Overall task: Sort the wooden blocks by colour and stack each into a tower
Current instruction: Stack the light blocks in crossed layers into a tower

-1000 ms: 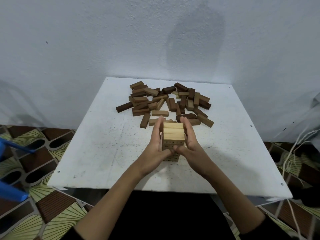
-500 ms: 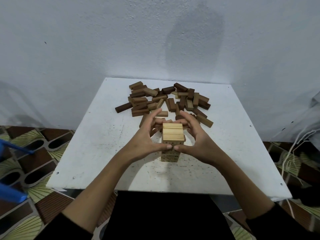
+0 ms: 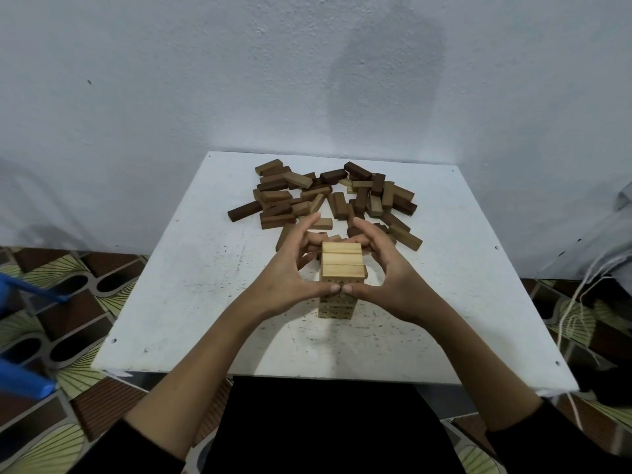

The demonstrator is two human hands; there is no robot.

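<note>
Head view: a pale wooden block tower (image 3: 342, 268), square-sided with three smooth planks on top, is cupped near the middle of the scuffed white table (image 3: 191, 285). The left hand (image 3: 290, 268) and right hand (image 3: 393, 271) are curled round it, thumbs meeting at its front. Behind, rectangular brown blocks (image 3: 325, 200) are heaped.

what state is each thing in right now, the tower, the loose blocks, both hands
light block tower: upright on the white table, several layers, top layer of three blocks flat.
loose block pile: unsorted, brown and dark blocks lying jumbled behind the tower.
left hand: cupped round the tower's left side, thumb tip on its front face.
right hand: cupped round the right side, thumb tip meeting the left thumb.
</note>
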